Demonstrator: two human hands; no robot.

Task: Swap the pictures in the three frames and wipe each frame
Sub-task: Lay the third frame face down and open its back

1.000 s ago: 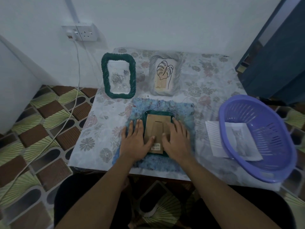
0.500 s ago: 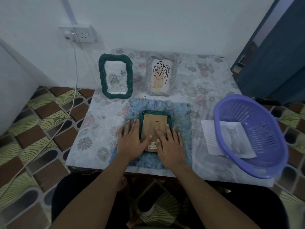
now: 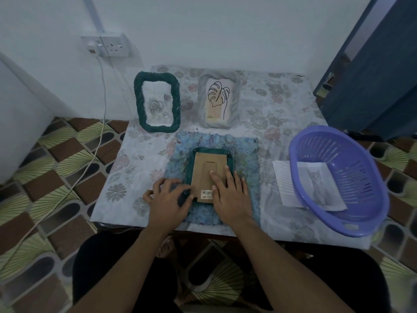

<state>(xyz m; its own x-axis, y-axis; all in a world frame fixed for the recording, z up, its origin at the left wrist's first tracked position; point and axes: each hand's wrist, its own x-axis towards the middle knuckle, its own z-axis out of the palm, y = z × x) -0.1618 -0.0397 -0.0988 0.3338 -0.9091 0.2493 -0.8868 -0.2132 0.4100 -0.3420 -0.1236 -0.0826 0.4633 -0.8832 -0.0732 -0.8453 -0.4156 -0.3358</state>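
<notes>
A dark green frame [image 3: 229, 157] lies face down on a fluffy blue cloth [image 3: 247, 154], its brown cardboard back [image 3: 204, 168] up with a barcode sticker near me. My right hand [image 3: 231, 194] rests flat on the backing, fingers straight. My left hand [image 3: 168, 198] is blurred; its fingers curl at the frame's lower left edge. Behind stand another green frame [image 3: 157, 102] holding a rose picture and a silver frame [image 3: 218, 101] holding a leaf drawing. A cat picture [image 3: 320, 184] lies at the purple basket's left side.
The purple basket [image 3: 365, 199] sits at the table's right front corner, beside a lined sheet [image 3: 282, 179]. The floral tablecloth [image 3: 270, 105] covers a small table. A wall socket [image 3: 112, 45] with a hanging cable is at the left. A blue door [image 3: 372, 75] stands at the right.
My left hand has slid off the backing to the frame's lower left edge and curled its fingers. The right hand stays flat on the backing.
</notes>
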